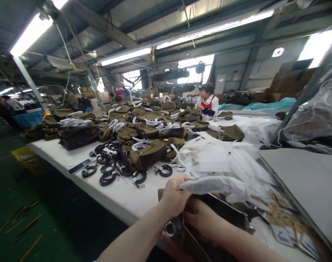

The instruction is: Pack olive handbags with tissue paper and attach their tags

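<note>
An olive-brown handbag (193,242) with dark trim lies at the table's near edge, its mouth open towards me. Its handle (217,185) is wrapped in white paper. My left hand (176,196) is closed on the bag's upper left edge, beside the end of the wrapped handle. Inside the mouth of the bag, my right hand (200,214) has its fingers bent against the left wall, close below my left hand; the fingertips are hidden. A metal ring (170,229) shows on the bag's left side.
Many similar bags (146,154) are heaped across the white table (113,196). Coiled black straps (108,178) and a phone (79,166) lie at the left. White packing sheets (215,156) and paper tags (284,225) lie at the right. A co-worker (208,102) is at the far side.
</note>
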Available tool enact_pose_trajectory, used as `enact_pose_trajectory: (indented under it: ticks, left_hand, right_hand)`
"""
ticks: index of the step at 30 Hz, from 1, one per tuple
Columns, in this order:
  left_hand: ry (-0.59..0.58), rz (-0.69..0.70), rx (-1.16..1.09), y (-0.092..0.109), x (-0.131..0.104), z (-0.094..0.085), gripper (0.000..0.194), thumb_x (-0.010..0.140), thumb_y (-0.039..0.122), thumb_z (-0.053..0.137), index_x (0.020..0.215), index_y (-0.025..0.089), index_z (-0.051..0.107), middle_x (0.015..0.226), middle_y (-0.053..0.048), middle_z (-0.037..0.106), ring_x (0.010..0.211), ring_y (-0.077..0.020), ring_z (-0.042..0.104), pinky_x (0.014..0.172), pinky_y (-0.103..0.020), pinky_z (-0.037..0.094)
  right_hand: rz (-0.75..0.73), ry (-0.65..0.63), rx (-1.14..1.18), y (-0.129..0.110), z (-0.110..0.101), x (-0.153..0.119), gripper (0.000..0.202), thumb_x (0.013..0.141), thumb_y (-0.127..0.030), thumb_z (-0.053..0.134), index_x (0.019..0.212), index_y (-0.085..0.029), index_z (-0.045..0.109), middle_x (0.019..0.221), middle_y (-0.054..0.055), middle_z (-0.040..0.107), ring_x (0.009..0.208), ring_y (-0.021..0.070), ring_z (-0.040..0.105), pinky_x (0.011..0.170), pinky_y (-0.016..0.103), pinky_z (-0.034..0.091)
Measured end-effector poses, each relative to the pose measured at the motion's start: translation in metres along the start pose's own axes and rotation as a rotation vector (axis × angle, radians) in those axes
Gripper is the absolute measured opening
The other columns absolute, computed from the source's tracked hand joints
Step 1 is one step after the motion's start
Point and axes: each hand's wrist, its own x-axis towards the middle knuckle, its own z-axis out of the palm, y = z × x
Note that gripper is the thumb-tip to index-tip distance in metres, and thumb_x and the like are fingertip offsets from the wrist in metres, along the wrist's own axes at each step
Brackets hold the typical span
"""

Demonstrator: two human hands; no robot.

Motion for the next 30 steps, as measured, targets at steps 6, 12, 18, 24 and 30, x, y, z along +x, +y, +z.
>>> enact_pose_trajectory:
  ticks: [6,12,18,24,30]
  left_hand:
    - [-0.029,-0.063,-0.006,-0.008,0.002,0.000,0.019,0.068,0.032,0.070,0.077,0.015,0.070,0.069,-0.001,0.064,0.066,-0.0142,0.053,0.066,-0.027,0.042]
    - [-0.060,-0.091,0.013,-0.010,0.005,-0.002,0.024,0.066,0.039,0.071,0.066,0.018,0.060,0.069,0.000,0.060,0.070,-0.0172,0.054,0.073,-0.031,0.045]
    - [-0.117,-0.120,-0.077,-0.007,0.007,-0.005,0.016,0.064,0.031,0.072,0.068,0.018,0.063,0.071,0.000,0.064,0.083,-0.0222,0.062,0.090,-0.035,0.047]
    - [-0.146,-0.129,-0.049,-0.008,0.007,-0.005,0.021,0.063,0.034,0.072,0.075,0.017,0.071,0.081,-0.002,0.071,0.085,-0.0229,0.064,0.086,-0.034,0.049]
    - [-0.074,0.000,0.237,-0.008,-0.003,-0.014,0.020,0.080,0.034,0.066,0.080,0.015,0.073,0.072,-0.001,0.069,0.068,-0.0163,0.058,0.063,-0.026,0.044]
  right_hand:
    - [0.015,-0.068,-0.037,-0.005,-0.003,-0.010,0.031,0.092,-0.032,0.045,0.076,-0.017,0.067,0.079,0.009,0.075,0.073,0.0227,0.067,0.070,0.036,0.051]
    - [-0.056,-0.041,-0.459,-0.023,-0.020,-0.024,0.033,0.091,-0.020,0.041,0.085,-0.022,0.073,0.095,0.010,0.080,0.086,0.0257,0.072,0.075,0.037,0.050]
    - [-0.064,-0.006,-0.506,-0.021,-0.025,-0.026,0.031,0.090,-0.020,0.042,0.084,-0.024,0.073,0.089,0.006,0.079,0.079,0.0248,0.071,0.071,0.038,0.048]
    - [-0.132,-0.049,-0.394,-0.017,-0.028,-0.031,0.033,0.091,-0.018,0.040,0.092,-0.025,0.072,0.098,0.004,0.079,0.085,0.0216,0.070,0.077,0.035,0.050]
    - [-0.085,-0.021,-0.512,-0.022,-0.039,-0.039,0.024,0.091,-0.026,0.050,0.094,-0.027,0.073,0.100,0.004,0.078,0.094,0.0247,0.069,0.083,0.038,0.049]
